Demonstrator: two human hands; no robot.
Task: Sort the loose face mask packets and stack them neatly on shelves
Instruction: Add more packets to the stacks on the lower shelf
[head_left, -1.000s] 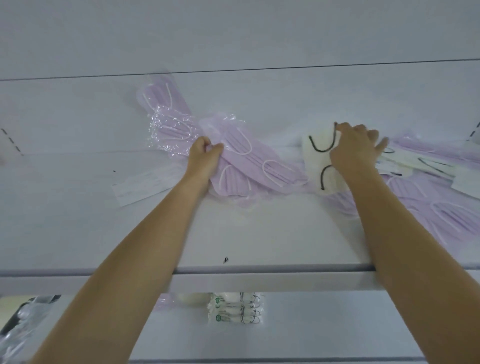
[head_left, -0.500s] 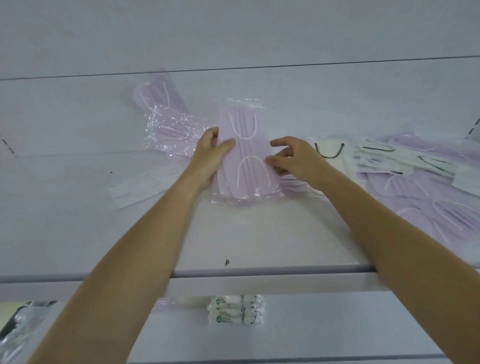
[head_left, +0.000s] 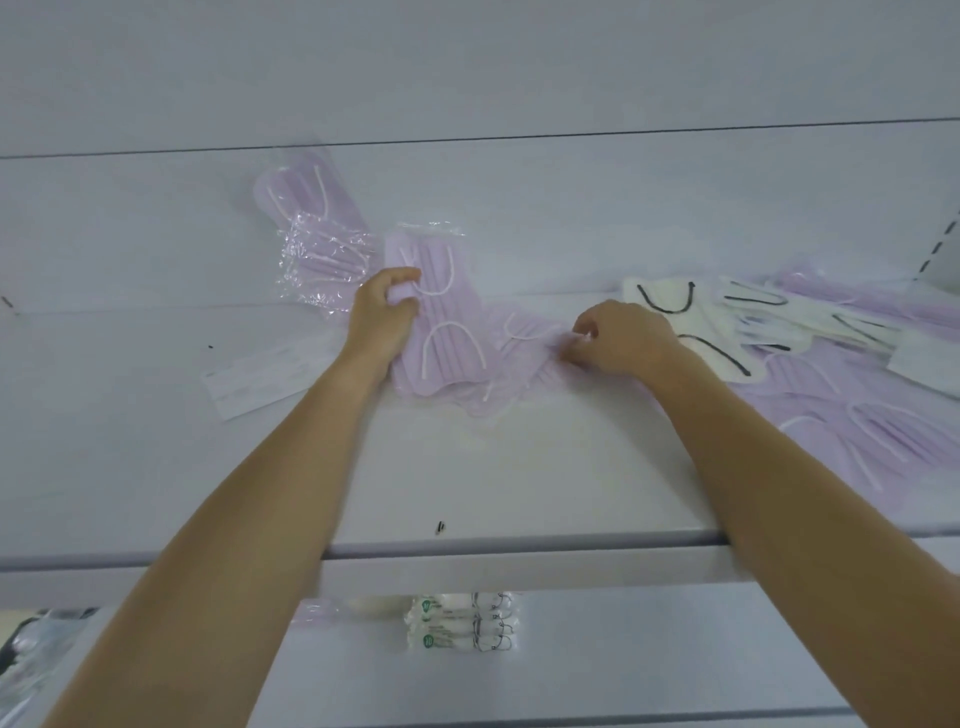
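Note:
On the white upper shelf (head_left: 519, 467), my left hand (head_left: 379, 322) grips the left edge of a purple mask packet (head_left: 447, 322) that stands lengthwise on other purple packets. My right hand (head_left: 618, 343) pinches the edge of a lower purple packet (head_left: 524, 348) just to its right. Two more purple packets (head_left: 322, 244) lie behind my left hand. A white mask with black ear loops (head_left: 675, 317) lies behind my right hand. Further white packets (head_left: 810, 322) and purple packets (head_left: 883, 431) are scattered at the right.
A flat white packet (head_left: 260, 379) lies on the shelf at the left. On the lower shelf (head_left: 623, 649) sits a stack of white packets with green marks (head_left: 462, 623). Clear plastic bags (head_left: 31, 644) show at the bottom left. The shelf's back wall is close behind the packets.
My right hand left the white mask, came to the upright purple packet, and now pinches the packet beneath it. My left hand turned the purple packet upright and still holds its left edge.

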